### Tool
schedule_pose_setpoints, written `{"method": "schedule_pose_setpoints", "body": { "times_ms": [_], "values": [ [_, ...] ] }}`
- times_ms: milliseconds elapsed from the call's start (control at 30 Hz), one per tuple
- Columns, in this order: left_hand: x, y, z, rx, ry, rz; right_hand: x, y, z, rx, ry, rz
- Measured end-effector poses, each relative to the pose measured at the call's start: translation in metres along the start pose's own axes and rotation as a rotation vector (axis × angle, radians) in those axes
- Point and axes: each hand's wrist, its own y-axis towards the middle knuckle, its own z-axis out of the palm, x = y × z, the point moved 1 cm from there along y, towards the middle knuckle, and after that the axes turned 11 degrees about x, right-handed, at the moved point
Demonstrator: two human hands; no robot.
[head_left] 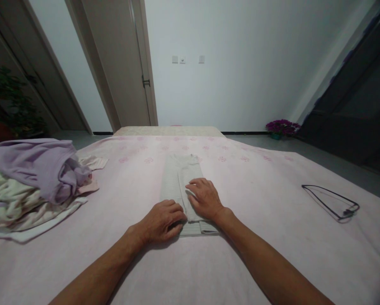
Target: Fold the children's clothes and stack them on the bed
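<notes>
A pale grey-green ribbed garment (180,176), folded into a long narrow strip, lies on the pink bed sheet (256,237) in front of me. My left hand (161,222) rests on its near left corner, fingers curled over the edge of the fabric. My right hand (204,198) lies flat on the near right part, palm down with fingers spread, pressing the cloth. Neither hand lifts the garment off the bed.
A heap of clothes (31,186), lilac on top and cream below, sits at the left of the bed. A black wire hanger (331,200) lies at the right. Beyond the bed are a door (120,63), a white wall and potted purple flowers (282,127).
</notes>
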Motion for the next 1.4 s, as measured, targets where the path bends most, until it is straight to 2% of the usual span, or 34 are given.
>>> {"method": "schedule_pose_setpoints", "body": {
  "times_ms": [67, 200, 333, 500, 700, 800, 900, 1000, 1133, 1267, 1400],
  "values": [
    [-0.001, 0.000, 0.000, 0.002, -0.015, 0.007, 0.003, -0.001, 0.005, 0.059, 0.043, -0.076],
    [-0.001, 0.004, -0.001, -0.025, -0.050, 0.010, 0.003, -0.001, 0.015, 0.145, 0.116, -0.047],
    [0.002, 0.015, -0.002, -0.085, -0.052, -0.045, 0.000, 0.002, 0.018, 0.123, 0.157, -0.038],
    [0.006, 0.026, 0.004, -0.035, -0.024, -0.107, -0.012, 0.016, 0.015, 0.078, 0.309, 0.050],
    [0.017, 0.037, 0.002, -0.027, -0.045, -0.195, -0.048, 0.046, 0.017, 0.003, 0.262, 0.190],
    [0.032, 0.060, -0.007, -0.097, -0.002, -0.302, -0.066, 0.062, 0.025, 0.007, 0.270, 0.217],
    [0.054, 0.087, -0.011, -0.173, 0.021, -0.372, -0.080, 0.078, 0.034, -0.053, 0.348, 0.273],
    [0.078, 0.108, -0.003, -0.164, 0.087, -0.392, -0.097, 0.096, 0.038, -0.110, 0.382, 0.351],
    [0.103, 0.116, 0.018, -0.082, 0.228, -0.480, -0.128, 0.123, 0.039, -0.150, 0.396, 0.467],
    [0.111, 0.113, 0.032, -0.042, 0.284, -0.533, -0.161, 0.149, 0.038, -0.137, 0.414, 0.569],
    [0.111, 0.112, 0.035, -0.031, 0.272, -0.546, -0.178, 0.169, 0.040, -0.100, 0.396, 0.613]
  ]
}}
